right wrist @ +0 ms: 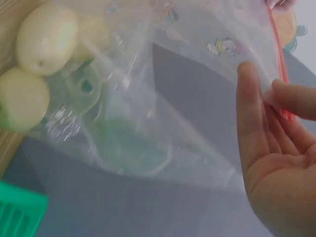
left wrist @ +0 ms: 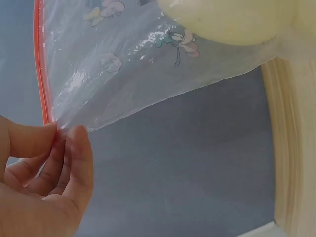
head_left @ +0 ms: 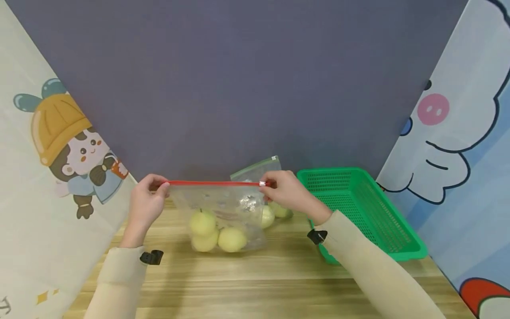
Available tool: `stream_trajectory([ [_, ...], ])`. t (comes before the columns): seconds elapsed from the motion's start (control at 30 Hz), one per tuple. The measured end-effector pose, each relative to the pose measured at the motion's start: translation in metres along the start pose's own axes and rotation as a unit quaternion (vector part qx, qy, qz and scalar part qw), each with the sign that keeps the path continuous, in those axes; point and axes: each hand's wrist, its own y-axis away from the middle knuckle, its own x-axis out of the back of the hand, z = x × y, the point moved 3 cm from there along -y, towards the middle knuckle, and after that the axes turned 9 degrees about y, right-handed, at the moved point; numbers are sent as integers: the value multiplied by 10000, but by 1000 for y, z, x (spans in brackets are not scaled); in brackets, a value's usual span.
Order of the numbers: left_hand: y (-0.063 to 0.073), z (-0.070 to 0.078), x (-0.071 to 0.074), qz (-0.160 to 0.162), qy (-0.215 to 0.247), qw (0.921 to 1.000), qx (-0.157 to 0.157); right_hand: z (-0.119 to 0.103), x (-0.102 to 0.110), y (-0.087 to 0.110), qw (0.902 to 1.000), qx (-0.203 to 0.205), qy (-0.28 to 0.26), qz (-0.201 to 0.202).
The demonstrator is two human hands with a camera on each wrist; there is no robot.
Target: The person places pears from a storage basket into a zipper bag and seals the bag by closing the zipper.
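A clear zip bag (head_left: pixel 223 200) with a red zip edge hangs upright between my two hands, its zip strip stretched straight across. My left hand (head_left: pixel 147 201) pinches the left end of the red strip between thumb and fingers. At the right end, beside the white slider (head_left: pixel 262 184), my right hand (head_left: pixel 287 190) pinches the strip. Several pale yellow round fruits (head_left: pixel 232 239) lie low in the bag, close to the tabletop. Small cartoon prints (left wrist: pixel 183 43) show on its film in the left wrist view. The strip looks closed along its length, though its seal cannot be made out.
Behind stands a second clear bag (head_left: pixel 256 169) with a green zip edge, pale fruits (head_left: pixel 280 210) low in it. To the right, a green plastic basket (head_left: pixel 406 255) sits under my right forearm. A grey panel (head_left: pixel 255 88) closes off the back of the wooden table (head_left: pixel 223 283).
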Motion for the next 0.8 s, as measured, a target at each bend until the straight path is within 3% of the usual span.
stream_trajectory([
  [0.2, -18, -14, 17, 153, 18, 9984, 539, -20, -14, -27, 9999, -3, -115, 108],
  [0.43, -30, -28, 37, 613, 398, 9933, 897, -38, -30, -47, 9973, 171, -302, 642],
  [0.53, -22, -38, 45, 534, 547, 9920, 1009, -39, -43, -43, 9970, 375, -210, 637],
  [0.7, 5, -55, 60, 192, 879, 9912, 966, -41, -64, -22, 9953, 885, -3, 401],
  [0.8, 21, -62, 68, -143, 934, 9917, 877, -47, -72, -5, 9919, 1257, 150, -84],
])
